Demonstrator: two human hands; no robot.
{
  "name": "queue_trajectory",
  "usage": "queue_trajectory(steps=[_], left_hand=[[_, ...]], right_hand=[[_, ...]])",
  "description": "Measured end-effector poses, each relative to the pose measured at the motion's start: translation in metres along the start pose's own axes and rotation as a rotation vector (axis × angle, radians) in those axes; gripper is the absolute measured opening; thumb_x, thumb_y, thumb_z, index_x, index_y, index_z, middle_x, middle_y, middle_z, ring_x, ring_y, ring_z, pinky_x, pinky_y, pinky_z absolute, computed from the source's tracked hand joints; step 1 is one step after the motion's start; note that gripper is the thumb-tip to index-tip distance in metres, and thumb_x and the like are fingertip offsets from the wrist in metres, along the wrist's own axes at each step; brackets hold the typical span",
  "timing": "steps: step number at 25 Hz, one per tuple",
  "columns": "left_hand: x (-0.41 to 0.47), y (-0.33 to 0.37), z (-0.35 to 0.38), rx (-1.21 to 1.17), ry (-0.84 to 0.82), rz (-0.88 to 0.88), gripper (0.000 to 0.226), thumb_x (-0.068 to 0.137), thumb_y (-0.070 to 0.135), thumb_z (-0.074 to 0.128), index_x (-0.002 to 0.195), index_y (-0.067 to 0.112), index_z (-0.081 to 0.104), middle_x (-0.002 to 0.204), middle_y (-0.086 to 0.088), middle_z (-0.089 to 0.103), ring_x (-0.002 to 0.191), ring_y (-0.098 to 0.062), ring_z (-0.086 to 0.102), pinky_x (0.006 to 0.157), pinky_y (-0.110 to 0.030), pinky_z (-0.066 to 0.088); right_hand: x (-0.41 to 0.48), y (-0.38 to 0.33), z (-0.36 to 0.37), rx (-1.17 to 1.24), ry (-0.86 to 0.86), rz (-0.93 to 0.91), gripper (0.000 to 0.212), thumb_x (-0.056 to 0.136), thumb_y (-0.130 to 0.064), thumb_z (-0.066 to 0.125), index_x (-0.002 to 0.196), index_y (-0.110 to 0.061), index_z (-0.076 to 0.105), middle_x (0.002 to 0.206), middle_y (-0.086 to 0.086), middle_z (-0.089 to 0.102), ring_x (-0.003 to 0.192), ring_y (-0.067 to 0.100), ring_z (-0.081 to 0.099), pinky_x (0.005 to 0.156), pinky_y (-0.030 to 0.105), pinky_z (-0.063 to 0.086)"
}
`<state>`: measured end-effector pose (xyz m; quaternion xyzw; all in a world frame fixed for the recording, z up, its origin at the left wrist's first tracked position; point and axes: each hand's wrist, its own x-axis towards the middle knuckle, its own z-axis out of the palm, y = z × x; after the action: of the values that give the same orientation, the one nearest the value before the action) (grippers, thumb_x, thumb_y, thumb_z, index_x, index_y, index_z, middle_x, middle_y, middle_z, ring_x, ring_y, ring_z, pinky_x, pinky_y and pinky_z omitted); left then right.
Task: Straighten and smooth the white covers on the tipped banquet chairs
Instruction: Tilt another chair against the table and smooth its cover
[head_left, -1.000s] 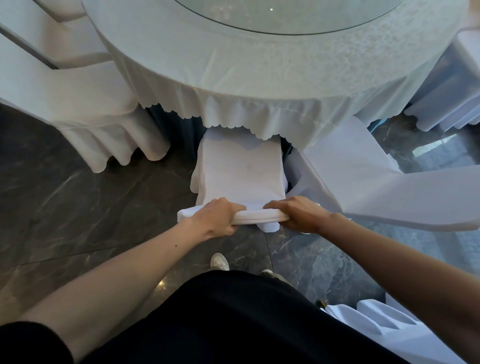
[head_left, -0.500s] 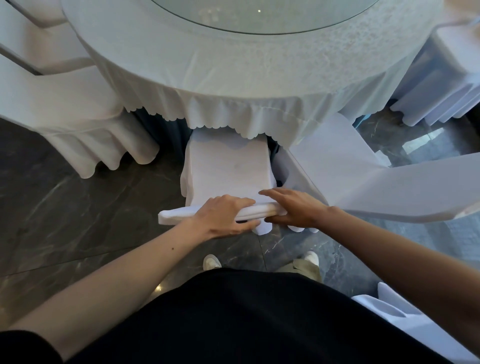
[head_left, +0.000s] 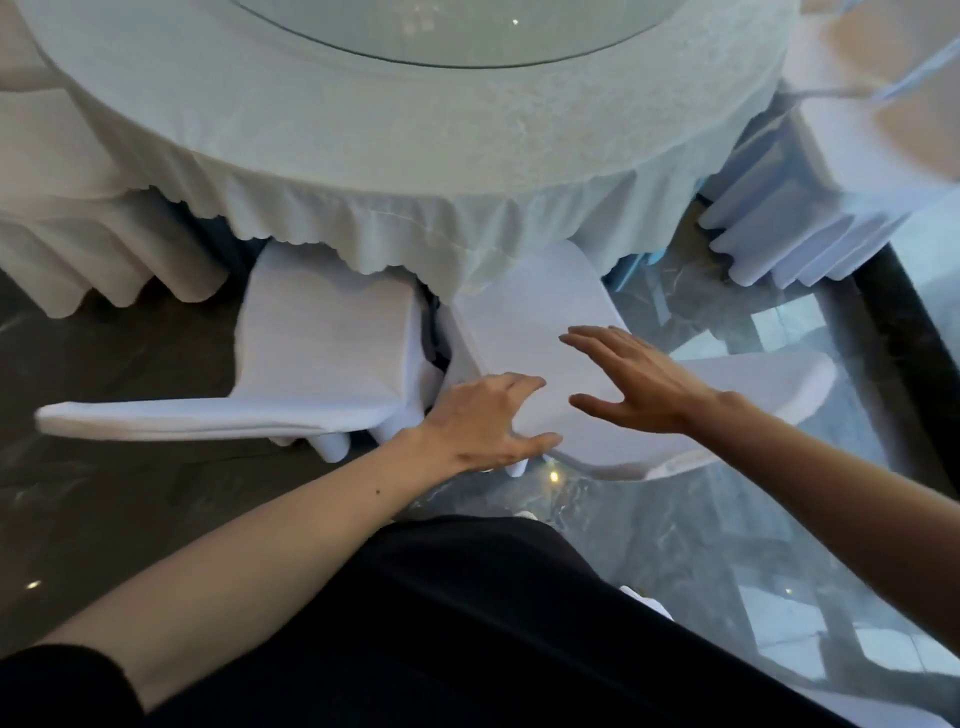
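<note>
Two white-covered banquet chairs lean tipped against the round table. The left chair (head_left: 322, 353) shows its seat cover and the top edge of its back running left. The right chair (head_left: 524, 322) lies directly under my hands, its back stretching off to the right. My left hand (head_left: 483, 423) hovers at that chair's near corner, fingers curled and apart, holding nothing. My right hand (head_left: 631, 379) is spread flat just above its cover, fingers pointing left; I cannot tell whether it touches.
The round table (head_left: 415, 156) with a scalloped white cloth and a glass top fills the upper view. More covered chairs stand at far left (head_left: 78, 228) and upper right (head_left: 789, 244). Dark polished marble floor (head_left: 156, 493) lies below. My black clothing fills the bottom.
Both hands let go of the left chair's back edge and moved right over the neighbouring chair. The view shifted right with them.
</note>
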<state>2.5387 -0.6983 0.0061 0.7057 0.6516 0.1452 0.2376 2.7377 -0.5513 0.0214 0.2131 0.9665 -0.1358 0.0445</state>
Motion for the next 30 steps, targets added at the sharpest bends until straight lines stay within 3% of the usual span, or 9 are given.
queue_trajectory(steps=[9,13,18,20,22,24,30], left_hand=[[0.098,0.108,0.058,-0.017,-0.004,0.140,0.090,0.073,0.085,0.037,0.134,0.019,0.042,0.128,-0.005,0.059,0.106,-0.025,0.060,0.080,-0.040,0.049],[0.109,0.122,0.073,-0.021,-0.079,0.062,0.091,0.071,0.085,0.041,0.133,0.018,0.040,0.128,-0.007,0.057,0.106,-0.028,0.059,0.080,-0.042,0.048],[0.125,0.149,0.102,-0.009,-0.219,-0.019,0.093,0.069,0.077,0.057,0.137,0.017,0.034,0.130,-0.011,0.054,0.111,-0.034,0.056,0.082,-0.045,0.046],[0.127,0.158,0.115,-0.008,-0.277,0.012,0.080,0.074,0.058,0.065,0.133,0.017,0.032,0.122,-0.012,0.055,0.102,-0.037,0.057,0.073,-0.043,0.044],[0.128,0.165,0.125,0.001,-0.303,0.034,0.064,0.080,0.030,0.065,0.132,0.018,0.031,0.113,-0.013,0.054,0.091,-0.037,0.057,0.065,-0.039,0.038],[0.131,0.164,0.127,0.020,-0.311,0.028,0.065,0.081,0.010,0.061,0.136,0.018,0.028,0.112,-0.014,0.052,0.084,-0.034,0.055,0.063,-0.039,0.037],[0.131,0.156,0.123,0.009,-0.369,0.060,0.077,0.082,0.006,0.060,0.146,0.019,0.020,0.121,-0.016,0.053,0.092,-0.037,0.057,0.073,-0.045,0.049]], right_hand=[[-0.118,0.108,-0.025,-0.029,0.007,0.175,0.072,0.089,-0.069,0.041,0.144,-0.023,0.033,0.147,0.006,0.041,0.132,0.023,0.039,0.110,0.035,0.027],[-0.135,0.131,-0.021,-0.009,-0.060,0.182,0.074,0.088,-0.072,0.041,0.146,-0.027,0.029,0.149,0.006,0.039,0.133,0.024,0.039,0.108,0.035,0.026],[-0.152,0.153,-0.012,-0.048,-0.227,0.172,0.095,0.077,-0.080,0.048,0.149,-0.022,0.026,0.153,0.006,0.035,0.139,0.024,0.032,0.113,0.033,0.015],[-0.156,0.159,-0.006,-0.077,-0.260,0.155,0.089,0.078,-0.070,0.057,0.147,-0.019,0.033,0.150,0.007,0.041,0.137,0.026,0.037,0.115,0.035,0.017],[-0.158,0.168,-0.004,-0.062,-0.203,0.166,0.070,0.080,-0.047,0.072,0.139,-0.020,0.046,0.139,0.009,0.053,0.128,0.030,0.048,0.111,0.040,0.031],[-0.156,0.174,-0.004,-0.025,-0.154,0.213,0.057,0.077,-0.027,0.080,0.129,-0.017,0.058,0.127,0.010,0.062,0.118,0.032,0.056,0.104,0.042,0.039],[-0.146,0.170,0.003,-0.071,-0.138,0.287,0.043,0.070,-0.005,0.073,0.111,-0.016,0.069,0.106,0.006,0.072,0.101,0.032,0.064,0.093,0.045,0.043]])
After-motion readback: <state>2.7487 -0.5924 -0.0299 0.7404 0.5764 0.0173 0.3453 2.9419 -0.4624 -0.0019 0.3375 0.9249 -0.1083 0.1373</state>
